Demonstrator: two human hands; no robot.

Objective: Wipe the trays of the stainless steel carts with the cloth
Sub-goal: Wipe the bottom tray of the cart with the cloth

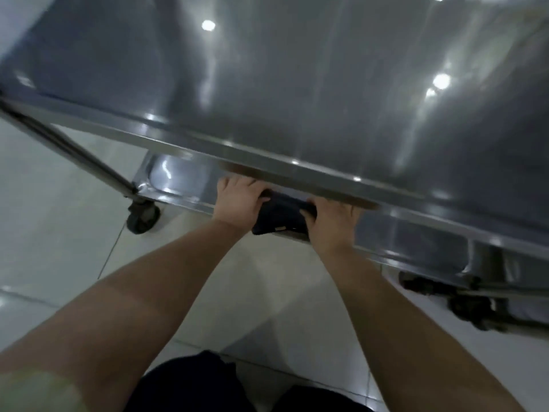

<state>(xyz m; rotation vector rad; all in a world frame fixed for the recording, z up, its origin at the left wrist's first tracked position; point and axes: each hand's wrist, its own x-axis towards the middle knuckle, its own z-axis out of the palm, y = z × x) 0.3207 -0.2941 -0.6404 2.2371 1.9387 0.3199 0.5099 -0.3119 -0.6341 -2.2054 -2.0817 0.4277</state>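
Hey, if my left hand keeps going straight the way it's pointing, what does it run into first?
Probably nothing soon: your left hand points in under the top tray's rim, over the lower tray. Its fingertips are hidden beneath that rim, so anything deeper in can't be seen.

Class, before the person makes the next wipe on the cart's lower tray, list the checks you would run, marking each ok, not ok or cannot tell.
1. Grip on dark cloth: ok, left hand and right hand both hold it.
2. Cloth at near edge of lower tray: ok.
3. Fingertips clear of top tray rim: cannot tell, hidden beneath it.
4. No objects on lower tray: cannot tell, mostly covered.
5. Lock on caster: cannot tell.
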